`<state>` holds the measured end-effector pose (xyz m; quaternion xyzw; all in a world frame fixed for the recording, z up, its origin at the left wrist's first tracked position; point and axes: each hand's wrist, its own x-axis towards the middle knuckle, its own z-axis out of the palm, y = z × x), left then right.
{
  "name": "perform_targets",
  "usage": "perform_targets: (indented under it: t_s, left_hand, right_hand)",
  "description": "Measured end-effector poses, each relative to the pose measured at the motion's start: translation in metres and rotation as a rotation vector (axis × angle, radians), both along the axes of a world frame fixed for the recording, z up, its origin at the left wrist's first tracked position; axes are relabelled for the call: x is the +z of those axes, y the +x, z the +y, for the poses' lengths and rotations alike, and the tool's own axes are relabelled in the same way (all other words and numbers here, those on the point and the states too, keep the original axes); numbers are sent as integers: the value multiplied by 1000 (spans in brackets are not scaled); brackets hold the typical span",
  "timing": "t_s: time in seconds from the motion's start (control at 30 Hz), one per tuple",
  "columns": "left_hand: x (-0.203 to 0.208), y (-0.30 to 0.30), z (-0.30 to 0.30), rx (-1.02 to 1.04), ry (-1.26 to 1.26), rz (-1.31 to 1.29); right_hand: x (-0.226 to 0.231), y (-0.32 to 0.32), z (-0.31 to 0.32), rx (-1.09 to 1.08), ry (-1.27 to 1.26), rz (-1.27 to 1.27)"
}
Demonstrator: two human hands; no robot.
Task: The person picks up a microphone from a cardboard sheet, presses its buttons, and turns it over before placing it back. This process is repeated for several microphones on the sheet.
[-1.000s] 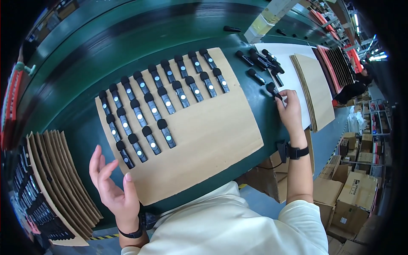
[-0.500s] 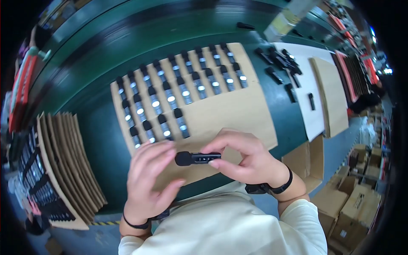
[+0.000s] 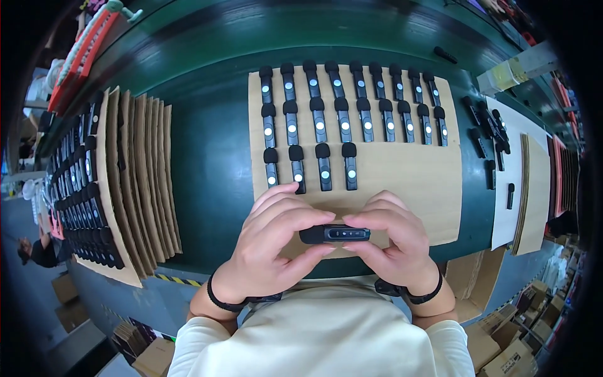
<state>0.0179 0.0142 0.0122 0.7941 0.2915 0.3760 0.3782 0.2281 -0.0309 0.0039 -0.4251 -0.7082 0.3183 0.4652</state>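
Observation:
A small black wireless microphone [image 3: 349, 234] with a foam tip lies sideways between my two hands, a slim panel of small marks facing up. My left hand [image 3: 267, 242] pinches its foam end between thumb and fingers. At the opposite end, the thumb and fingers of my right hand [image 3: 402, 235] close on the body. Under and beyond my hands is a brown cardboard sheet [image 3: 408, 179] bearing rows of similar microphones [image 3: 345, 122], foam tips away from me, each with a pale round spot. The third row is shorter and sits on the left.
Cardboard sheets [image 3: 141, 182] stand upright at left, the outermost covered with microphones. Loose microphones [image 3: 493, 125] lie at the right, partly on a white sheet [image 3: 502, 220]. A grey post [image 3: 521, 68] rises at the far right. An open carton [image 3: 471, 283] stands below the table's right edge.
My left hand has come in from beside the microphone and closed on its foam end. The right hand keeps its pinch. My view has turned, so the table appears shifted and straighter.

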Motion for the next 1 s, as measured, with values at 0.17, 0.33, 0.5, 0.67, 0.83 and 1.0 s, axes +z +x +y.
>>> perform_targets:
  t_s: [0.17, 0.33, 0.5, 0.67, 0.83, 1.0]
  left_hand:
    - [-2, 0, 1, -19, 7, 8]
    - [-4, 0, 2, -36, 9, 13]
    - [-5, 0, 2, -34, 51, -5]
    - [-3, 3, 1, -4, 65, 2]
    - [-3, 3, 0, 34, 95, 65]
    - [-7, 7, -1, 16, 111, 130]
  right_hand:
    - [0, -1, 0, 4, 28, -9]
    - [-2, 1, 1, 12, 21, -9]
    - [3, -1, 1, -5, -70, 7]
    - [0, -2, 0, 5, -25, 7]
    - [3, -6, -3, -35, 20, 43]
    - [8, -6, -2, -29, 134, -7]
